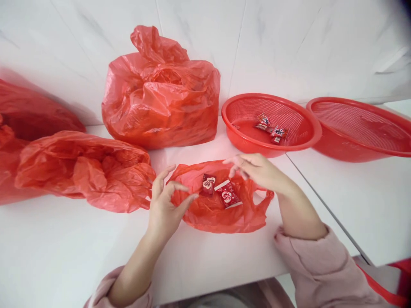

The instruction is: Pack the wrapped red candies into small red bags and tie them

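A small red plastic bag (221, 214) lies open on the white table in front of me. Two red sweet packets (221, 191) rest inside it. My left hand (165, 203) sits at the bag's left rim, fingers spread and curled, thumb touching the plastic. My right hand (257, 169) hovers over the bag's right rim with fingers stretched out and nothing in them. Pink sleeves cover both forearms.
A full red bag (160, 94) stands at the back against the marble wall. More red bags (83, 171) lie at the left. A red mesh basket (271, 143) holding a few packets (271, 127) sits behind the right hand, with another basket (359, 128) beside it.
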`<state>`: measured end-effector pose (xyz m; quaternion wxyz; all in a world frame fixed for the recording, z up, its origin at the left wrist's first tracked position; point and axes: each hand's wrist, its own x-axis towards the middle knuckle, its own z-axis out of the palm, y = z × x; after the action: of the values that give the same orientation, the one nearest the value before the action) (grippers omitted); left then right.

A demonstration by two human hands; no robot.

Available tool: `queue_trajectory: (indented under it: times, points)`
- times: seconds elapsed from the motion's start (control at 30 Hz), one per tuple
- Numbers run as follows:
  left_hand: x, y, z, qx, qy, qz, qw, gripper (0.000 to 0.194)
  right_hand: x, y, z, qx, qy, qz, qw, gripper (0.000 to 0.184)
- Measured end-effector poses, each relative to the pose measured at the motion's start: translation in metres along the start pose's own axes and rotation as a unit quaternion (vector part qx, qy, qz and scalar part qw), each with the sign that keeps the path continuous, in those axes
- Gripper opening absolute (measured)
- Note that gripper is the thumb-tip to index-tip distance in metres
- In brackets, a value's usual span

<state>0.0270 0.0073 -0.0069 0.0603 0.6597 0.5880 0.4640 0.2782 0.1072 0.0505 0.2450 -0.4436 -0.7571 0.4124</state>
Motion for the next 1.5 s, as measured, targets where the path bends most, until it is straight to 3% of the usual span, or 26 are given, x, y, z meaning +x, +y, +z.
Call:
queue_trajectory:
  times: [0.1, 0.2, 0.3, 0.4, 0.5, 0.57, 0.63, 0.7, 0.77, 0.83, 0.9, 0.93, 1.03, 1.1, 1.13, 1.23, 1.33, 1.4, 1.5]
  points:
    - [-0.001, 0.009, -0.006, 0.019, 0.045, 0.069, 0.996, 0.024, -0.018, 0.011, -0.022, -0.017, 0.091, 0.004, 0.996, 0.042]
    - [-0.003, 0.019, -0.009, -0.001, 0.040, 0.112, 0.993, 0.031, -0.042, 0.040, -0.027, -0.141, 0.153, 0.070, 0.976, 0.031]
    - [-0.005, 0.026, -0.007, -0.039, 0.018, 0.138, 0.990, 0.033, -0.064, 0.075, -0.017, -0.214, 0.135, 0.132, 0.958, 0.031]
    - [-0.007, 0.036, -0.005, -0.080, -0.015, 0.140, 0.987, 0.032, -0.081, 0.096, -0.015, -0.187, 0.132, 0.134, 0.964, 0.019]
    - [-0.011, 0.055, -0.005, -0.155, -0.074, 0.090, 0.981, 0.028, -0.097, 0.084, -0.025, -0.150, 0.310, 0.126, 0.930, 0.019]
    - [-0.014, 0.074, -0.004, -0.217, -0.130, 0.033, 0.967, 0.026, -0.110, 0.055, -0.026, -0.109, 0.433, 0.109, 0.888, 0.023]
    - [-0.018, 0.097, -0.002, -0.274, -0.200, -0.010, 0.941, 0.034, -0.123, 0.017, -0.014, -0.088, 0.481, 0.053, 0.871, 0.022]
    - [-0.023, 0.117, 0.001, -0.317, -0.270, -0.027, 0.909, 0.047, -0.131, -0.017, 0.010, -0.096, 0.453, -0.052, 0.885, 0.019]
    - [-0.029, 0.131, 0.004, -0.345, -0.320, -0.037, 0.882, 0.039, -0.135, -0.037, 0.038, -0.074, 0.379, -0.162, 0.908, 0.013]
    - [-0.035, 0.135, 0.005, -0.358, -0.330, -0.068, 0.871, 0.027, -0.136, -0.041, 0.058, -0.033, 0.358, -0.203, 0.911, 0.011]
    - [-0.041, 0.133, 0.003, -0.367, -0.318, -0.106, 0.868, 0.029, -0.138, -0.036, 0.067, 0.025, 0.362, -0.180, 0.914, 0.011]
    - [-0.044, 0.131, 0.001, -0.377, -0.313, -0.124, 0.863, 0.029, -0.140, -0.033, 0.069, 0.060, 0.346, -0.157, 0.923, 0.019]
    - [-0.050, 0.124, -0.002, -0.420, -0.313, -0.164, 0.836, 0.027, -0.147, -0.030, 0.069, 0.177, 0.197, -0.110, 0.958, 0.049]
    - [-0.053, 0.123, 0.000, -0.443, -0.302, -0.171, 0.827, 0.028, -0.151, -0.033, 0.071, 0.215, 0.118, -0.113, 0.963, 0.046]
    - [-0.055, 0.123, 0.001, -0.450, -0.292, -0.167, 0.828, 0.030, -0.152, -0.036, 0.073, 0.218, 0.110, -0.124, 0.962, 0.039]
    - [-0.052, 0.122, 0.007, -0.453, -0.267, -0.157, 0.836, 0.041, -0.152, -0.040, 0.078, 0.197, 0.149, -0.147, 0.958, 0.024]
    - [-0.033, 0.112, 0.009, -0.385, -0.270, -0.110, 0.876, 0.044, -0.144, -0.038, 0.073, 0.190, 0.183, -0.154, 0.952, 0.017]
    - [-0.011, 0.098, 0.010, -0.284, -0.275, -0.062, 0.917, 0.037, -0.135, -0.034, 0.063, 0.196, 0.248, -0.124, 0.941, 0.015]
    - [0.019, 0.070, 0.016, -0.069, -0.238, -0.048, 0.968, 0.033, -0.117, -0.031, 0.046, 0.165, 0.361, -0.057, 0.916, 0.031]
